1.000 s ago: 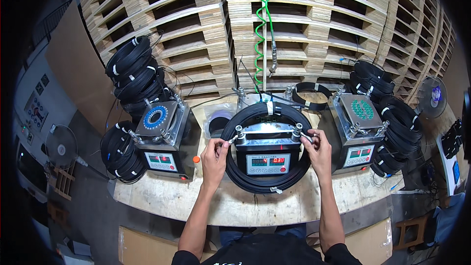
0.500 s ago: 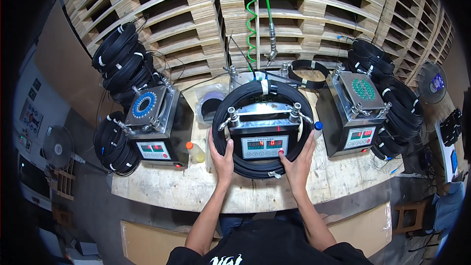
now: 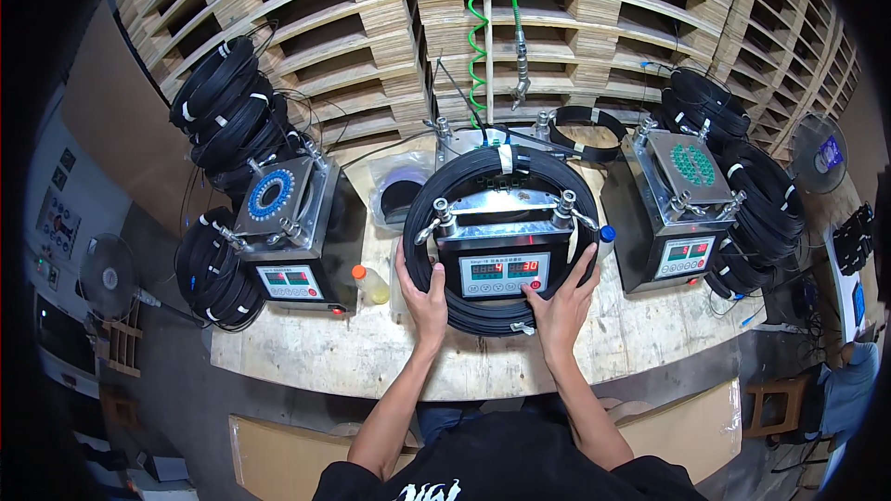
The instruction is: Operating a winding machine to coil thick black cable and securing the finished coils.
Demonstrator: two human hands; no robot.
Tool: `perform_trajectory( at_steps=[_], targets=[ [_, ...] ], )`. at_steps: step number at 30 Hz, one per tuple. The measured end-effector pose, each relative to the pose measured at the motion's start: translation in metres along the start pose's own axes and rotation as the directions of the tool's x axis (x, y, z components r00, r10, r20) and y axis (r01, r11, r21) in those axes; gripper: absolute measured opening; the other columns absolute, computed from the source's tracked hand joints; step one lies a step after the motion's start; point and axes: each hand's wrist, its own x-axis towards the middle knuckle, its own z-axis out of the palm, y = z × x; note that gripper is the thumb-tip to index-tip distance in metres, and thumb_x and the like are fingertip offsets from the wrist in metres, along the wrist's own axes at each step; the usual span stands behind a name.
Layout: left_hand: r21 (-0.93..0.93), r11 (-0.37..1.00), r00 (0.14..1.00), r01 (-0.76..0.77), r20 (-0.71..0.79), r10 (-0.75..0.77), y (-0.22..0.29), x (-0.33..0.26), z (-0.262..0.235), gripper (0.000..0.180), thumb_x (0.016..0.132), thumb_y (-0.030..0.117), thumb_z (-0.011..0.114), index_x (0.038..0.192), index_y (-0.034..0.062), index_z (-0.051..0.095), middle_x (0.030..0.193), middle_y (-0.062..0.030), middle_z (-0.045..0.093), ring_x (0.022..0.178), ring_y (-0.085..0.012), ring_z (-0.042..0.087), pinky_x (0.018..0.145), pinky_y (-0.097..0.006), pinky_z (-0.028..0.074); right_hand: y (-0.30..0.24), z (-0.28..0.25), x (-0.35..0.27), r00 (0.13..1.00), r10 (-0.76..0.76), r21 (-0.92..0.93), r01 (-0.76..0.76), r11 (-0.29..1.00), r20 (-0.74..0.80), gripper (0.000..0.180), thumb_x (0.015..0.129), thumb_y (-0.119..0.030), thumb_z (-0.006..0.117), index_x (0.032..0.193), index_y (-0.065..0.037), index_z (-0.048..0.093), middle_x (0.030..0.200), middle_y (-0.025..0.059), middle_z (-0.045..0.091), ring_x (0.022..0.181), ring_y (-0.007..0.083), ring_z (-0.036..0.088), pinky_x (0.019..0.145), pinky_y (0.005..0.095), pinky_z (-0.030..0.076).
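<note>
A large coil of black cable (image 3: 478, 319) rings the middle machine (image 3: 506, 239), with white ties at its top and bottom. My left hand (image 3: 427, 304) is closed round the coil's left side, thumb on the inner edge. On the opposite side, my right hand (image 3: 562, 310) grips the coil's lower right. Its thumb reaches inward to the control panel (image 3: 492, 276), touching or just above it beside the red button. Red digits glow on that panel. Behind the coil's upper part, the machine's back plate and green-lit fittings are partly hidden.
Similar machines stand left (image 3: 306, 237) and right (image 3: 664, 213), beside stacked black cable coils (image 3: 223, 134). An orange-capped bottle (image 3: 373, 288) and a blue-capped bottle (image 3: 606, 237) flank the middle machine. Green air hoses (image 3: 516, 9) hang before wooden pallets (image 3: 325, 37).
The panel's red digits have changed. My right thumb has shifted slightly left, off the red button. Both hands stay on the coil, and the view has tilted a little.
</note>
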Motion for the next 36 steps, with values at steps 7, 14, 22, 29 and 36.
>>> perform_trajectory(
  at_steps=[7, 14, 22, 29, 36],
  targets=[
    [0.019, 1.0, 1.0, -0.002, 0.004, 0.002, 0.003, -0.001, 0.001, 0.066, 0.092, 0.006, 0.062, 0.151, 0.0008, 0.032, 0.15, -0.0168, 0.039, 0.137, -0.0283, 0.041, 0.116, -0.038, 0.031, -0.005, 0.001, 0.001, 0.997, 0.072, 0.046, -0.071, 0.996, -0.016, 0.132, 0.066, -0.021, 0.092, 0.162, -0.017, 0.002, 0.146, 0.0309, 0.032, 0.13, 0.0498, 0.044, 0.105, 0.0502, 0.04],
    [0.018, 0.999, 0.999, -0.036, 0.01, 0.036, 0.0, -0.003, 0.0, 0.068, 0.092, 0.006, 0.063, 0.152, 0.0016, 0.031, 0.152, -0.0162, 0.038, 0.139, -0.0288, 0.04, 0.117, -0.039, 0.03, -0.001, 0.001, 0.0, 0.999, 0.037, 0.071, -0.035, 0.997, -0.03, 0.129, 0.068, -0.02, 0.091, 0.162, -0.018, 0.002, 0.145, 0.0312, 0.032, 0.128, 0.0505, 0.045, 0.104, 0.0516, 0.04],
    [0.008, 1.0, 1.0, 0.003, 0.021, -0.003, 0.0, -0.02, -0.001, 0.069, 0.098, 0.017, 0.061, 0.155, 0.0014, 0.026, 0.157, -0.017, 0.034, 0.143, -0.0286, 0.035, 0.118, -0.038, 0.026, 0.029, 0.008, 0.007, 1.0, -0.012, 0.354, 0.018, 0.935, -0.018, 0.078, 0.099, -0.029, 0.06, 0.161, -0.012, 0.015, 0.155, 0.03, 0.025, 0.143, 0.0465, 0.03, 0.116, 0.0485, 0.028],
    [-0.181, 0.981, 0.995, 0.068, 0.091, -0.052, 0.005, 0.005, -0.011, 0.063, 0.11, 0.043, 0.029, 0.155, -0.0016, 0.028, 0.158, -0.0144, 0.034, 0.145, -0.0237, 0.032, 0.121, -0.035, 0.02, 0.032, -0.005, 0.051, 1.0, -0.013, 0.738, 0.03, 0.674, -0.028, 0.063, 0.11, -0.041, 0.029, 0.157, -0.001, 0.023, 0.163, 0.0173, 0.026, 0.151, 0.0296, 0.023, 0.122, 0.0388, 0.016],
    [-0.248, 0.966, 0.938, 0.068, 0.347, 0.022, 0.053, 0.077, -0.012, 0.072, 0.109, 0.052, 0.018, 0.15, -0.0036, 0.039, 0.142, -0.015, 0.055, 0.132, -0.0207, 0.051, 0.114, -0.031, 0.033, 0.026, -0.025, 0.12, 0.955, -0.216, 0.833, -0.053, 0.55, 0.203, 0.066, 0.109, -0.046, 0.025, 0.147, 0.005, 0.044, 0.146, 0.0199, 0.051, 0.137, 0.026, 0.046, 0.116, 0.0323, 0.029]
  ],
)
